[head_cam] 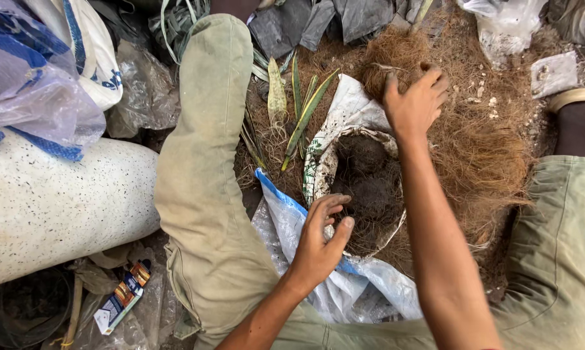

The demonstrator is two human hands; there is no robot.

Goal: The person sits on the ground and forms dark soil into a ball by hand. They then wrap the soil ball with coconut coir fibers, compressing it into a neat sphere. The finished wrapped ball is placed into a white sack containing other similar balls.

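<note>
I sit with my knees apart over a pile of brown coconut fibre (493,149). My right hand (414,102) reaches forward and grasps a clump of that fibre (390,58) at the pile's far edge. My left hand (323,233) rests with curled fingers on the rim of a white sack-lined pot (325,162) filled with dark soil (369,188). Beside the pot lie green and yellow sword-shaped plant leaves (303,113) with roots.
A large white speckled planter (53,201) lies on its side at left, with plastic bags (40,84) above it. A white and blue plastic sack (364,285) lies under the pot. A small wrapper (123,297) and a dark tub (20,311) sit at bottom left.
</note>
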